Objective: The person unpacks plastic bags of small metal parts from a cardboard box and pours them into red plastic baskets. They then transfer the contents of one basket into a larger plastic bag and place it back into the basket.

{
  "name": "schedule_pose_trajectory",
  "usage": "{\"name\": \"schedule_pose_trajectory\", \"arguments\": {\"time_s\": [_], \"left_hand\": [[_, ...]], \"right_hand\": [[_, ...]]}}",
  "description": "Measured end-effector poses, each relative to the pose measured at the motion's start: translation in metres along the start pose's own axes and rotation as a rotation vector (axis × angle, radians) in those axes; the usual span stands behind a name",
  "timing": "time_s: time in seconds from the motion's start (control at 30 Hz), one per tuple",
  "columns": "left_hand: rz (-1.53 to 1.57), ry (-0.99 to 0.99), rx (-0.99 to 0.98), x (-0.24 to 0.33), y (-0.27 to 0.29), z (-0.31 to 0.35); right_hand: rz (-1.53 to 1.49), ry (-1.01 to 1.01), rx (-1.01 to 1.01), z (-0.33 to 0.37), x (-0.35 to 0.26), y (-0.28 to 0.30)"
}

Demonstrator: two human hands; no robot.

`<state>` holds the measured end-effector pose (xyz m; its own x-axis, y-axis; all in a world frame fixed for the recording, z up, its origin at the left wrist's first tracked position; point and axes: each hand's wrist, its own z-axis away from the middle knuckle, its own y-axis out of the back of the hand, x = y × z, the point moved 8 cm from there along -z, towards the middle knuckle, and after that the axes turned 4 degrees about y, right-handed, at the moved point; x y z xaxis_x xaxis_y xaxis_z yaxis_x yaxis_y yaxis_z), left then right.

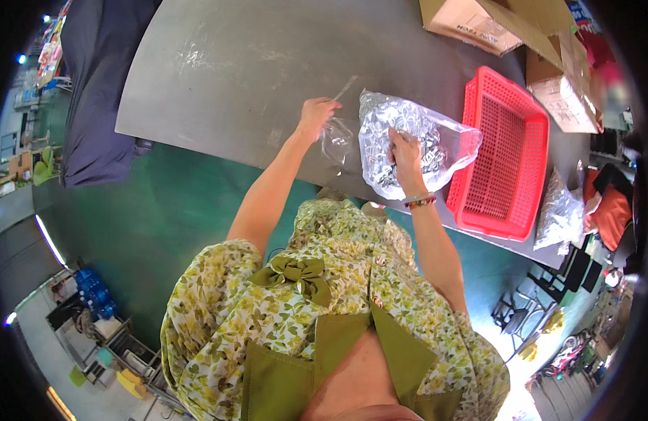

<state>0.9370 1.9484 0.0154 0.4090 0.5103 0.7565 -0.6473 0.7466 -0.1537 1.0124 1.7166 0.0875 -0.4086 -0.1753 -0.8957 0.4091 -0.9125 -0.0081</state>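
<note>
My left hand (315, 114) pinches the top of a small clear plastic bag (336, 137), which hangs down over the grey table (219, 77). My right hand (406, 156) reaches into a large clear plastic bag (408, 133) full of small shiny silver pieces, lying on the table just right of the small bag. Its fingers are buried among the pieces, and whether they grip any is hidden. A beaded band circles my right wrist.
A red plastic basket (503, 158) stands to the right of the large bag. Cardboard boxes (520, 35) sit at the far right. Another clear bag of silver pieces (557, 210) lies near the table's right edge. A dark cloth (92, 91) hangs at the left.
</note>
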Motion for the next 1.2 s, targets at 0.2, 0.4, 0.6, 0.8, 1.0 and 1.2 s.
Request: {"name": "schedule_pose_trajectory", "arguments": {"time_s": [0.2, 0.4, 0.6, 0.8, 1.0, 1.2], "left_hand": [[-0.183, -0.160, 0.612, -0.029, 0.060, -0.038], [0.013, -0.447, 0.820, 0.085, 0.224, -0.033], [0.405, -0.662, 0.324, 0.236, 0.163, 0.103], [0.544, -0.532, -0.636, 0.225, -0.035, 0.198], [-0.028, -0.824, -0.498, 0.192, -0.109, 0.220], [-0.521, -1.225, -0.520, 0.146, -0.145, 0.231]], "right_hand": [[0.141, 0.020, 0.108, 0.009, 0.000, 0.012], [0.330, 0.097, 0.084, 0.008, -0.015, 0.023], [0.957, 0.498, 0.002, 0.077, -0.122, -0.002], [-0.080, 0.306, -0.250, 0.089, -0.117, -0.059], [-0.806, 0.463, -0.585, 0.100, -0.107, -0.114], [-1.408, -0.041, -0.116, 0.140, -0.081, -0.044]]}}
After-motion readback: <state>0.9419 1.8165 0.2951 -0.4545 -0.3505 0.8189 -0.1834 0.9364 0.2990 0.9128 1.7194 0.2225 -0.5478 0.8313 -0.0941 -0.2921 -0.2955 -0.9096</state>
